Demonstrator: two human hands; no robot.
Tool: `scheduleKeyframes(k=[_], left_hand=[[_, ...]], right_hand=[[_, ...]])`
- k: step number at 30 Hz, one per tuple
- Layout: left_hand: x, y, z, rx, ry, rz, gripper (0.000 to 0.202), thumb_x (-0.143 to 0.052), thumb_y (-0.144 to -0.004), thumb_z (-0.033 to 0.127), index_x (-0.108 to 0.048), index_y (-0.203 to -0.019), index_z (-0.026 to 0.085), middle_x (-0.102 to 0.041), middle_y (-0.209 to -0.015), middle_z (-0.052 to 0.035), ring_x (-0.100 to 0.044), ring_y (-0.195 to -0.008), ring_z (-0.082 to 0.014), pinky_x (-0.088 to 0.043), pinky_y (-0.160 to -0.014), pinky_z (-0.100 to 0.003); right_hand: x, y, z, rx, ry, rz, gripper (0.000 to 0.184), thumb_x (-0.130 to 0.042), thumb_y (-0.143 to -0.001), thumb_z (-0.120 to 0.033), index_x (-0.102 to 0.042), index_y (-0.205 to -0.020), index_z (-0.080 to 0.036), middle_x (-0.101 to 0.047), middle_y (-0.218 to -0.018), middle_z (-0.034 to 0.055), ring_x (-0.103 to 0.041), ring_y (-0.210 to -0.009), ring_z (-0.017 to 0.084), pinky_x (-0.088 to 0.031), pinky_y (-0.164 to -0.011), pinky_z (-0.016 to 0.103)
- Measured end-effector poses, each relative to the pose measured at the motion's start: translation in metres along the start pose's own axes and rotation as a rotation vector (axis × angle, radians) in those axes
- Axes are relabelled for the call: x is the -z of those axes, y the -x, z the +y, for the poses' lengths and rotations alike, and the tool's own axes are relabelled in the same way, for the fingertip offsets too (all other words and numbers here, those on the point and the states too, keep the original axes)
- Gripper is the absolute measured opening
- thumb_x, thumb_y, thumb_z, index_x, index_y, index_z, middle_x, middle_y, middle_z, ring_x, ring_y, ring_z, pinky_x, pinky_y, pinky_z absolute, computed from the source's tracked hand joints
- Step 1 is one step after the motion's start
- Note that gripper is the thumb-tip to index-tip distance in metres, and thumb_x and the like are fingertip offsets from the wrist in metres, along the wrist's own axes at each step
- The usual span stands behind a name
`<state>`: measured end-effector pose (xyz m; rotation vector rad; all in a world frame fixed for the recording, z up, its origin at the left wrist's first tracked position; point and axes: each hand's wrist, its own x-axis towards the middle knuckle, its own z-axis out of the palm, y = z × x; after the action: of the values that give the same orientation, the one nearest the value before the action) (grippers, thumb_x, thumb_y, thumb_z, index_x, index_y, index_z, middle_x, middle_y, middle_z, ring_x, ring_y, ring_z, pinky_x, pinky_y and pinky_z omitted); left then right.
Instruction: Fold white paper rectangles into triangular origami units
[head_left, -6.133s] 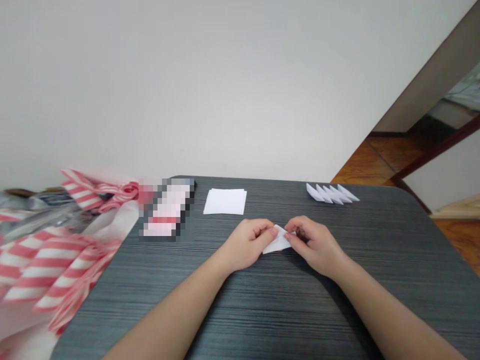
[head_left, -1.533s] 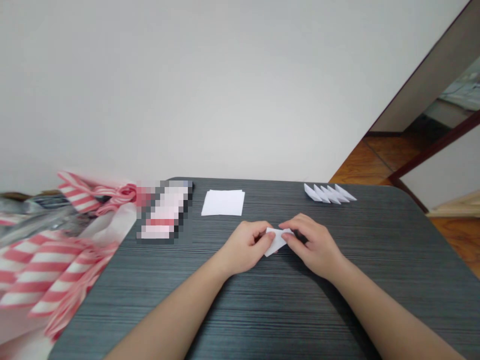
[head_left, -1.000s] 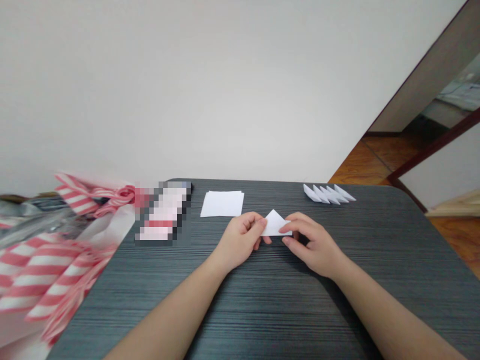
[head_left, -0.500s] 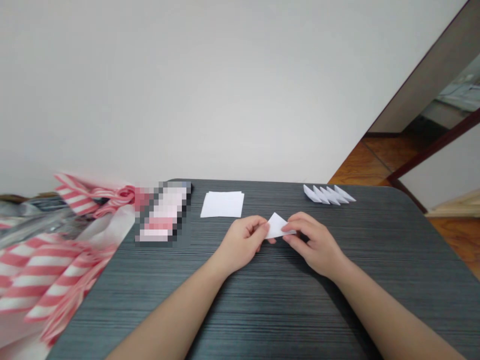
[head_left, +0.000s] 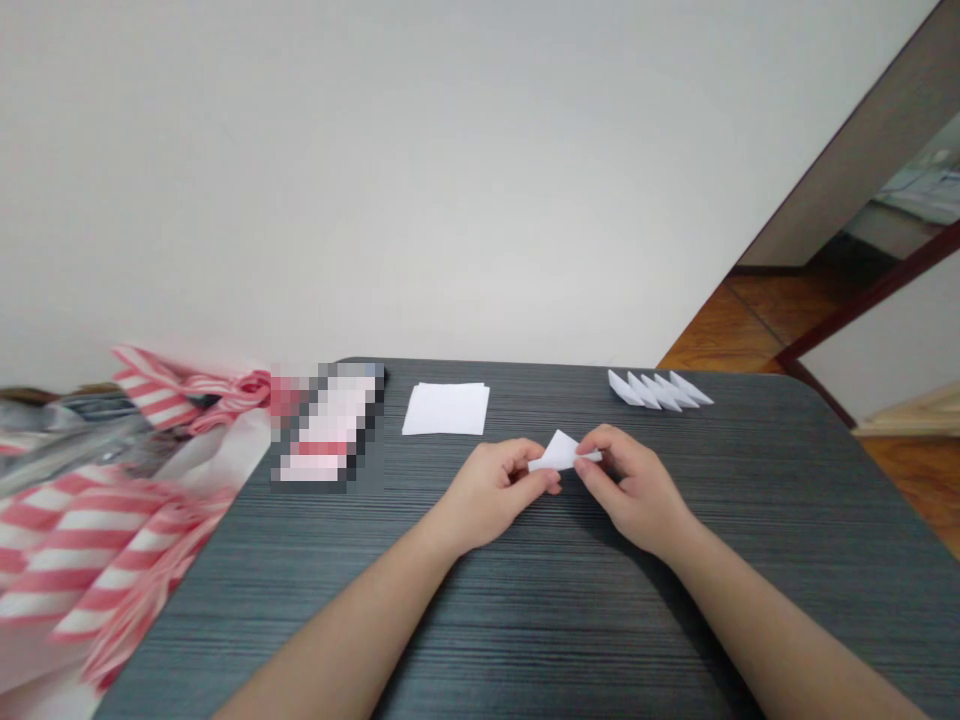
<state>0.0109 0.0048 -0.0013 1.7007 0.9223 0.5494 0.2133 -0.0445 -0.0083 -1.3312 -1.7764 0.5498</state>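
Beside a white wall [head_left: 450,200], a grey table [head_left: 600,640] holds stacked paper [head_left: 446,409]

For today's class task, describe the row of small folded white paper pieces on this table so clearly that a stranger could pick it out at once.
Find the dark grey striped table and look along its far edge, toward the right corner. There lies a row of small folded white paper pieces, their pointed shapes slanting side by side. Unlike the flat square sheets to its left, it is a set of folded pieces, and unlike the single folded piece between the left hand and right hand, it lies untouched.

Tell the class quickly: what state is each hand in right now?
Left hand: closed, pinching the folded white paper triangle.
Right hand: closed, pinching the same paper from the other side.
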Motion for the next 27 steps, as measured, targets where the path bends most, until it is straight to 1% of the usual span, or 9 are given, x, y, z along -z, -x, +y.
scheduleKeyframes(k=[3, 6, 8, 10, 12, 16, 21, 25, 27], left_hand=[[0.001, 0.0, 0.002, 0.012, -0.026, -0.009, 0.032, -0.054, -0.092, 0.04, -0.071, -0.08, 0.015, -0.054, -0.056, 0.002, -0.041, -0.05, -0.0097, -0.029, -0.048, -0.02], [0.001, 0.001, 0.003, 0.0, -0.058, 0.009, 0.036, -0.051, -0.093, 0.041, -0.071, -0.077, 0.016, -0.05, -0.053, 0.0031, -0.039, -0.049, -0.0096, -0.028, -0.048, -0.02], [0.002, 0.001, 0.004, -0.013, -0.084, 0.017, 0.036, -0.051, -0.094, 0.04, -0.07, -0.074, 0.016, -0.049, -0.053, 0.0035, -0.039, -0.048, -0.0094, -0.027, -0.048, -0.021], [0.002, 0.001, 0.005, -0.024, -0.107, 0.018, 0.036, -0.051, -0.094, 0.038, -0.07, -0.072, 0.016, -0.049, -0.053, 0.0036, -0.039, -0.049, -0.0094, -0.027, -0.049, -0.021], [0.002, 0.0, 0.005, -0.03, -0.121, 0.014, 0.035, -0.051, -0.094, 0.037, -0.07, -0.072, 0.016, -0.051, -0.054, 0.0033, -0.041, -0.05, -0.0095, -0.028, -0.05, -0.021], [0.002, 0.0, 0.003, -0.04, -0.143, 0.005, 0.035, -0.05, -0.095, 0.036, -0.068, -0.073, 0.016, -0.053, -0.057, 0.0027, -0.041, -0.051, -0.0097, -0.029, -0.051, -0.022], [0.001, 0.001, 0.0, -0.056, -0.134, 0.008, 0.034, -0.049, -0.096, 0.035, -0.066, -0.073, 0.016, -0.055, -0.06, 0.0023, -0.041, -0.052, -0.0098, -0.03, -0.052, -0.022], [-0.001, 0.0, -0.001, -0.041, -0.077, -0.007, 0.03, -0.051, -0.094, 0.034, -0.064, -0.076, 0.015, -0.063, -0.065, 0.0005, -0.044, -0.053, -0.0098, -0.032, -0.052, -0.022], [-0.001, 0.0, 0.0, -0.031, -0.064, -0.023, 0.029, -0.052, -0.094, 0.034, -0.063, -0.075, 0.015, -0.065, -0.066, 0.0002, -0.046, -0.054, -0.0098, -0.032, -0.051, -0.021]], right_hand=[[-0.003, 0.003, 0.004, -0.072, -0.066, -0.001, 0.013, -0.058, -0.089, -0.021, -0.057, -0.102, -0.022, -0.062, -0.081, 0.002, -0.059, -0.067, 0.016, -0.049, -0.061, 0.027], [-0.006, 0.005, 0.009, -0.127, -0.174, -0.022, 0.024, -0.058, -0.091, -0.024, -0.056, -0.114, -0.022, -0.065, -0.088, 0.0038, -0.064, -0.074, 0.017, -0.052, -0.062, 0.027], [-0.006, 0.004, 0.011, -0.162, -0.207, -0.041, 0.026, -0.058, -0.091, -0.027, -0.057, -0.116, -0.022, -0.066, -0.086, 0.0034, -0.065, -0.072, 0.017, -0.052, -0.061, 0.027], [-0.004, 0.002, 0.01, -0.207, -0.194, -0.069, 0.021, -0.06, -0.091, -0.03, -0.062, -0.109, -0.021, -0.066, -0.076, 0.0013, -0.063, -0.066, 0.016, -0.05, -0.058, 0.026], [-0.002, 0.0, 0.007, -0.249, -0.177, -0.111, 0.013, -0.06, -0.091, -0.031, -0.065, -0.096, -0.02, -0.066, -0.067, -0.0004, -0.062, -0.059, 0.015, -0.048, -0.057, 0.026], [0.002, -0.003, -0.002, -0.286, -0.192, -0.168, 0.02, -0.056, -0.093, -0.028, -0.065, -0.078, -0.019, -0.067, -0.062, -0.001, -0.063, -0.056, 0.013, -0.048, -0.059, 0.024], [0.003, -0.004, -0.006, -0.305, -0.192, -0.176, 0.024, -0.055, -0.094, -0.028, -0.063, -0.073, -0.019, -0.065, -0.058, -0.0018, -0.062, -0.053, 0.012, -0.047, -0.058, 0.023], [0.003, -0.004, -0.007, -0.311, -0.184, -0.172, 0.026, -0.054, -0.094, -0.028, -0.062, -0.072, -0.018, -0.065, -0.058, -0.0017, -0.062, -0.053, 0.012, -0.047, -0.057, 0.023], [0.003, -0.005, -0.008, -0.309, -0.181, -0.175, 0.026, -0.054, -0.094, -0.028, -0.062, -0.071, -0.018, -0.065, -0.058, -0.0018, -0.062, -0.053, 0.012, -0.047, -0.057, 0.023]])
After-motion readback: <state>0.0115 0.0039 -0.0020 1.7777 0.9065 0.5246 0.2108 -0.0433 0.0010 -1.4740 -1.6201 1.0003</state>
